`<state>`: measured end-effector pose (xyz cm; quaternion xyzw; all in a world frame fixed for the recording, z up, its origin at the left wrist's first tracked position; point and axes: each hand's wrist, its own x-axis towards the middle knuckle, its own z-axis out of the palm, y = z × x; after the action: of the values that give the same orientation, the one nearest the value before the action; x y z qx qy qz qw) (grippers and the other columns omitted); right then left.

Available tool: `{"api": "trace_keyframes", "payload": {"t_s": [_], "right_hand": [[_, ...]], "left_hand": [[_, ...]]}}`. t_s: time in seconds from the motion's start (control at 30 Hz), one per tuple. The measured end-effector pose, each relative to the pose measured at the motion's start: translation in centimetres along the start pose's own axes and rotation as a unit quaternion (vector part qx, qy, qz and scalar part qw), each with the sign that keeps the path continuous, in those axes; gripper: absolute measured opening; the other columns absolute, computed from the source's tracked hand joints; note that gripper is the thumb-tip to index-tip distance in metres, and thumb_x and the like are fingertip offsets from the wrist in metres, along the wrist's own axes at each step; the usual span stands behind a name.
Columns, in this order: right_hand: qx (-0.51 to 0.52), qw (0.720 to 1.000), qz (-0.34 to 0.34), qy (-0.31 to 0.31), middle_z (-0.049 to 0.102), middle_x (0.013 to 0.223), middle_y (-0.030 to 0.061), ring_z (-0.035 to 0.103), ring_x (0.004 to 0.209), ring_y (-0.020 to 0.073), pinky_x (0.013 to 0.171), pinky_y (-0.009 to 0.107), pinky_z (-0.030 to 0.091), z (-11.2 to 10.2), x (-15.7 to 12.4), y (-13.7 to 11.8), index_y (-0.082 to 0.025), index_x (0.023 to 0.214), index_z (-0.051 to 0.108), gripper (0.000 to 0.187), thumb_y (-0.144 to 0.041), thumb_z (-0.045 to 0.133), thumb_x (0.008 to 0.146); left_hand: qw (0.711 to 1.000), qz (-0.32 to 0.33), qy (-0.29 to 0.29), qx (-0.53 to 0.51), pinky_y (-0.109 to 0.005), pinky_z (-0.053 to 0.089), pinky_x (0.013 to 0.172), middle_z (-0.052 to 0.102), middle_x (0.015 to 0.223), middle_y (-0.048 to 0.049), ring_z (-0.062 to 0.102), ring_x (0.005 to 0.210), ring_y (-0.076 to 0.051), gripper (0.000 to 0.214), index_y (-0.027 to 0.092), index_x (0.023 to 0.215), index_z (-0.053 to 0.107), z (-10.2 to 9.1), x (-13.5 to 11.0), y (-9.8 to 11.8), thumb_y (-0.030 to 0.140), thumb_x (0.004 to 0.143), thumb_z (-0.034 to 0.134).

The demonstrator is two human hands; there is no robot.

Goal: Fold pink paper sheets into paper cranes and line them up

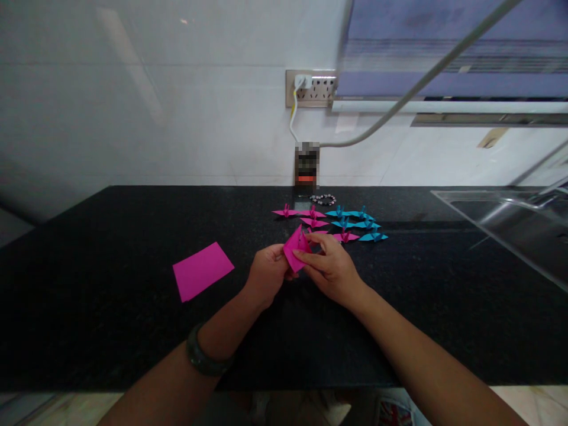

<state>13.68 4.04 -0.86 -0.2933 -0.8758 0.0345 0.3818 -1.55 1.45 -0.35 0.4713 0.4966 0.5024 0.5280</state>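
Between my two hands, above the dark countertop, is a partly folded piece of pink origami paper, its pointed tip upward. My left hand grips its left edge, with some fingers hidden behind the paper. From the right, my right hand pinches it, thumb lying on the front face. Just beyond the hands, several pink paper cranes and blue paper cranes stand in rows; my right hand hides part of one pink crane. Flat on the counter to the left lies pink paper.
The black countertop runs to a tiled wall. A dark upright device, partly blurred out, stands at the back beside a beaded bracelet. A cable crosses above from a wall socket. At right is a metal sink.
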Motion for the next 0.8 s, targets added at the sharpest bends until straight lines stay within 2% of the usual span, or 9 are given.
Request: {"api": "trace_keyframes", "payload": {"t_s": [0.23,0.47,0.6,0.8], "right_hand": [[0.018,0.999,0.042,0.010,0.038,0.122,0.0104,0.038,0.110,0.0259,0.079,0.040,0.043,-0.1,0.1,-0.9,-0.027,0.108,0.058,0.034,-0.018,0.054,0.075],[0.065,0.996,0.052,0.035,0.038,0.124,0.0045,0.040,0.110,0.0252,0.075,0.038,0.046,-0.3,0.1,-0.8,-0.031,0.094,0.064,0.033,-0.010,0.055,0.071],[0.055,0.997,0.037,0.047,0.037,0.125,0.0032,0.039,0.110,0.0249,0.077,0.038,0.045,-0.1,0.0,-0.8,-0.030,0.087,0.066,0.025,-0.013,0.057,0.071],[0.045,0.998,0.018,0.046,0.036,0.129,0.0020,0.037,0.113,0.0259,0.079,0.043,0.044,-0.1,0.0,-1.2,-0.033,0.092,0.064,0.024,-0.020,0.060,0.072]], "left_hand": [[0.999,0.009,-0.014,0.042,-0.017,0.035,0.042,0.056,0.053,0.0003,0.050,0.045,-0.008,0.021,0.012,0.077,0.061,0.1,-0.2,0.5,0.029,0.074,0.050],[0.996,0.025,-0.050,0.065,-0.019,0.040,0.046,0.057,0.051,0.0008,0.052,0.046,-0.009,0.017,0.014,0.074,0.063,0.1,-0.3,0.3,0.028,0.072,0.054],[0.998,0.013,-0.041,0.039,-0.019,0.040,0.046,0.059,0.055,0.0005,0.052,0.046,-0.008,0.019,0.014,0.083,0.063,0.1,-0.3,0.2,0.026,0.071,0.055],[0.999,0.013,-0.008,-0.046,-0.018,0.037,0.045,0.058,0.054,0.0016,0.049,0.045,-0.007,0.021,0.013,0.085,0.062,-0.3,0.2,0.2,0.026,0.070,0.055]]}}
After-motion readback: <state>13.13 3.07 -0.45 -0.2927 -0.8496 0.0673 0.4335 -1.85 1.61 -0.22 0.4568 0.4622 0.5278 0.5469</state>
